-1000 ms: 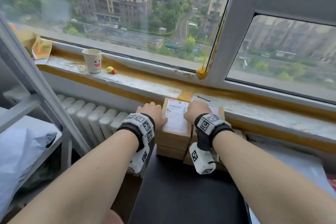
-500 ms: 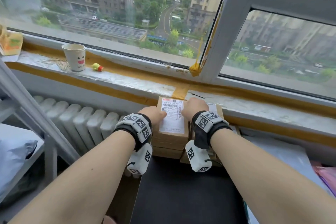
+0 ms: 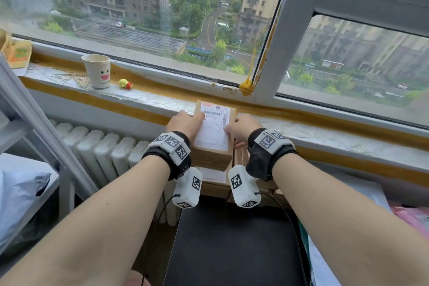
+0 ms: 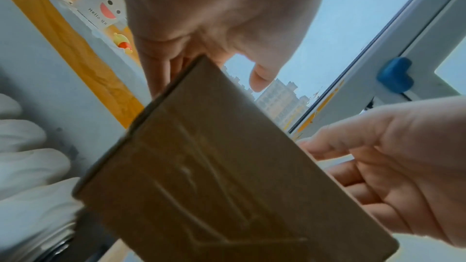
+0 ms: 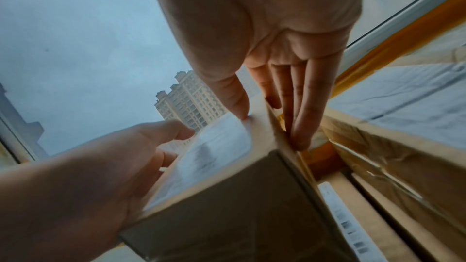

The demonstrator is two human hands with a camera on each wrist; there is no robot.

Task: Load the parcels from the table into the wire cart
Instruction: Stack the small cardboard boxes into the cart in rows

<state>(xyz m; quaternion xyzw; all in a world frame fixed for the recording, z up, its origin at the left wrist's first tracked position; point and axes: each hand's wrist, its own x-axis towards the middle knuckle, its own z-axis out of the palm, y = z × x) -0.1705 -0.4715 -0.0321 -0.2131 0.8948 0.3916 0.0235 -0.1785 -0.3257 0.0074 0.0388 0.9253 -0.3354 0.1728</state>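
Note:
A brown cardboard parcel [image 3: 214,137] with a white shipping label is held between both hands in front of the window sill, lifted off the stack. My left hand [image 3: 185,123] grips its left side with the thumb on top. My right hand [image 3: 241,126] grips the right side, thumb on the label and fingers down the side wall [image 5: 297,127]. The left wrist view shows the parcel's taped underside [image 4: 227,176]. More cardboard parcels [image 3: 214,183] lie stacked below on the black table [image 3: 232,239]. A grey metal rack [image 3: 34,123] at the left holds a white poly bag [image 3: 21,193].
A paper cup [image 3: 97,71] and a small toy [image 3: 125,83] stand on the window sill [image 3: 325,132]. A white radiator [image 3: 104,153] runs under the sill at the left. Further boxes [image 5: 378,166] lie right of the held one. A pink bag [image 3: 413,216] lies at the far right.
Both hands have raised the top parcel off the stack, uncovering the label of the box beneath. The hands have slid from its top to its sides.

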